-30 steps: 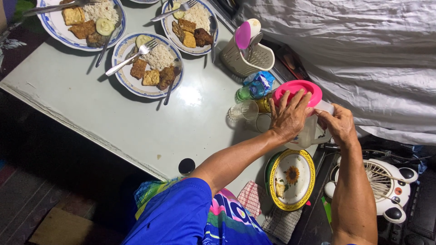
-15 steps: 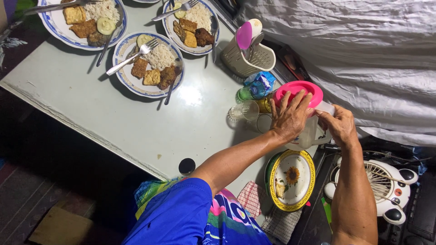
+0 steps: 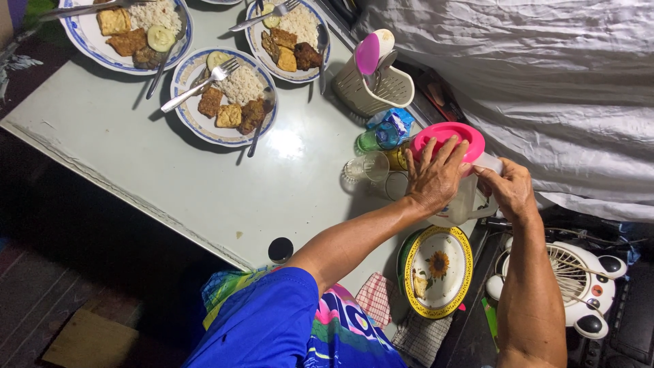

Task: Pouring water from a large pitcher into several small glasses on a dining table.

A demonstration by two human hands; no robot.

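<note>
A clear plastic jug (image 3: 464, 199) with a pink lid (image 3: 455, 135) stands near the right edge of the pale table (image 3: 204, 191). My left hand (image 3: 434, 178) lies spread over the lid and the jug's near side. My right hand (image 3: 509, 191) grips the jug's handle on the right. Two clear drinking glasses (image 3: 368, 167) stand just left of the jug, beside a green bottle with a blue wrapper (image 3: 385, 131).
Three plates of rice and fried pieces with forks and spoons (image 3: 225, 97) sit at the far left. A beige cutlery holder (image 3: 371, 85) stands behind the jug. A yellow-rimmed plate (image 3: 437, 271) lies near me. A white fan (image 3: 571, 286) sits lower right, grey cloth (image 3: 531, 75) upper right.
Both hands stay on the jug; the view has shifted only slightly.
</note>
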